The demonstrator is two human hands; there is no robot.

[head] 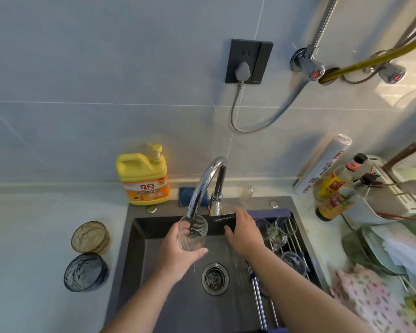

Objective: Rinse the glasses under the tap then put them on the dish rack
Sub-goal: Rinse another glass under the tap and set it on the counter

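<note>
Left hand (178, 251) wrapped around a ribbed glass (193, 233), fingers on the far side, thumb along its base; glass held over the back left of the sink (139, 260), mouth up and tipped slightly toward the spout. Tap (202, 186) curving down so that its outlet sits right at the glass's rim, seemingly just inside it. No clear stream visible, so cannot tell whether water runs. Right hand (244, 233) spread flat, palm down, gripping nothing, resting at the sink's back edge just right of the tap base, perhaps near the lever, though the lever itself hidden.

Rack (291, 239) spanning the sink's right side, touching its right edge, already carrying several clear glasses (277, 233). Two more glasses waiting on the desk by the sink's left edge: an amber one (90, 236) farther back, a blue one (85, 271) nearer the front.

Key relation: rack lies to the right of the held glass, across the right forearm. Likely step in hand: rinsing. Next, probably a carry rightward past the tap, long axis flipped mouth-down for draining. Right hand nearer the rack, so a handover or a cross-body reach both look possible. Risk: clinking the rim against the spout on withdrawal.
</note>
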